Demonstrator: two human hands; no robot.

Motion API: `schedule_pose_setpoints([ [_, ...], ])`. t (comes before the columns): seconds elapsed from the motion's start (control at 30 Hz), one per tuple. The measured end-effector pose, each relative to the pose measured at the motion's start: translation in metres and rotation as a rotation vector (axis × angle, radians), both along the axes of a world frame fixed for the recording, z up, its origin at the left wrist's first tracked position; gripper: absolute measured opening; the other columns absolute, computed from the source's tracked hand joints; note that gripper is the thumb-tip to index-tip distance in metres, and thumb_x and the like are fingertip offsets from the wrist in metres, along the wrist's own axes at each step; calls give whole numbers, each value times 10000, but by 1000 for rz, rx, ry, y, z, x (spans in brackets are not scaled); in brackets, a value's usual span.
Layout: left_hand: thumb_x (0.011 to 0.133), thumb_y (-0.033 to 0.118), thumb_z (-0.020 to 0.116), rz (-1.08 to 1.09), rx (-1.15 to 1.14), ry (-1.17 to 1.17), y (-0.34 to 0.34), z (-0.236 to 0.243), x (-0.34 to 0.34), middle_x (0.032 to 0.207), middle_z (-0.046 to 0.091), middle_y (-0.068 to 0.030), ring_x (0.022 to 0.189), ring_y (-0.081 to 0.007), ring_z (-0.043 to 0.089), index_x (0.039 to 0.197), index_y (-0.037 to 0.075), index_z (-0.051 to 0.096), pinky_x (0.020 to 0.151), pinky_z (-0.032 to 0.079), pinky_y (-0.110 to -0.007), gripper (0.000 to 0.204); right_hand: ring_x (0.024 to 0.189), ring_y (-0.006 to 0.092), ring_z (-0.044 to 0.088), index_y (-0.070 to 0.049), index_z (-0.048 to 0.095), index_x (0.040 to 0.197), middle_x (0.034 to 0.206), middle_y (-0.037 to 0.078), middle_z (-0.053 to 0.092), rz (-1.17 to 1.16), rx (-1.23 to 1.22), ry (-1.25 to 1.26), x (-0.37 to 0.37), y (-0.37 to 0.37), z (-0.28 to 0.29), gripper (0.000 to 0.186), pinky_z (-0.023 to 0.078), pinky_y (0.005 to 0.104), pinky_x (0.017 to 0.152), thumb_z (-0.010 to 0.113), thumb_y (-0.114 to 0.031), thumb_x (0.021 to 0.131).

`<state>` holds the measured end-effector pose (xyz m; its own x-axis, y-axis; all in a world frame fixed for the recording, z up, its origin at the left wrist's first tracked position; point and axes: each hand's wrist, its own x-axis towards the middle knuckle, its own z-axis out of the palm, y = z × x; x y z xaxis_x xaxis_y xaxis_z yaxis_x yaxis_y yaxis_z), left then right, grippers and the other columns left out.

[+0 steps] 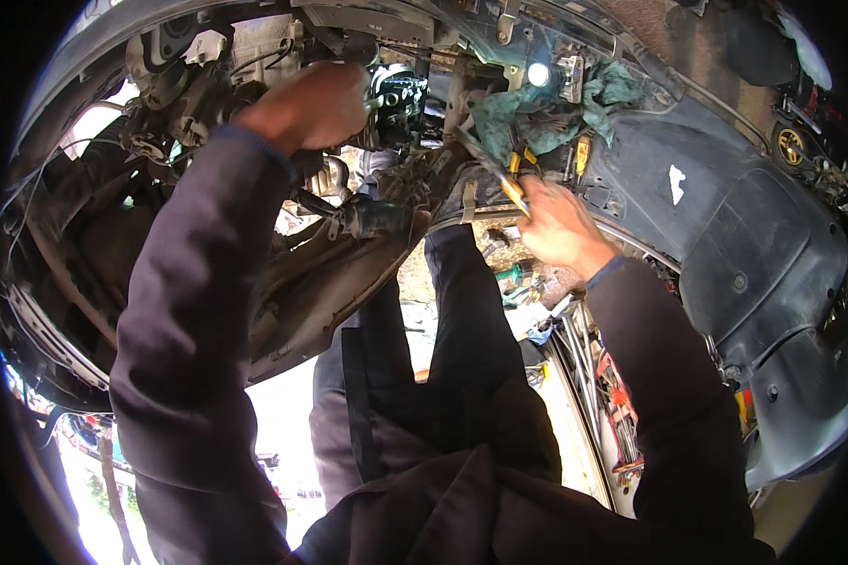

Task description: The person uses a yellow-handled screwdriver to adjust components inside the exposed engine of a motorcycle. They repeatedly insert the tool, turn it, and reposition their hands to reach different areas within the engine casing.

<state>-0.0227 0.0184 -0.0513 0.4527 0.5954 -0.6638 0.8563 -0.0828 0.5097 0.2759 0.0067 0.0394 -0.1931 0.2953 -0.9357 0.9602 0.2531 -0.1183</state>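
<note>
My left hand (316,104) is closed at the engine assembly (396,104) at upper middle, fingertips hidden; what they hold cannot be made out. My right hand (561,221) grips a yellow-handled tool (513,192), its metal end angled up-left toward a grimy metal bracket (460,104). Just above this hand lie a crumpled teal cloth (608,99) and a yellow screwdriver (582,156) on the edge of dark plastic trim. A small lit lamp (539,74) sits by the cloth.
A large dark plastic panel (735,245) fills the right side. The metal underside (316,297) and cables occupy the left. My trousered legs (462,311) are below, beside assorted long tools (584,377). A yellow wheel-like part (790,144) is at far upper right.
</note>
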Motion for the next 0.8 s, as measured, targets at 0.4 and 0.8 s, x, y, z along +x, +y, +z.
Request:
schedule_pose_setpoints([
  [0.4,916,207,591,648,-171,-54,-65,34,14,853,624,-298,871,-466,614,985,-41,626,750,484,-467,260,1083,439,591,-24,509,1292,1141,275,604,-526,267,103,66,-73,-64,518,474,472,944,638,-128,802],
  [0.8,925,195,572,730,-180,-59,-93,83,22,795,611,-255,740,-396,608,978,-42,605,684,464,-424,245,892,325,661,-49,667,1096,967,170,643,-413,653,890,-45,-49,-119,350,554,392,790,752,-93,759],
])
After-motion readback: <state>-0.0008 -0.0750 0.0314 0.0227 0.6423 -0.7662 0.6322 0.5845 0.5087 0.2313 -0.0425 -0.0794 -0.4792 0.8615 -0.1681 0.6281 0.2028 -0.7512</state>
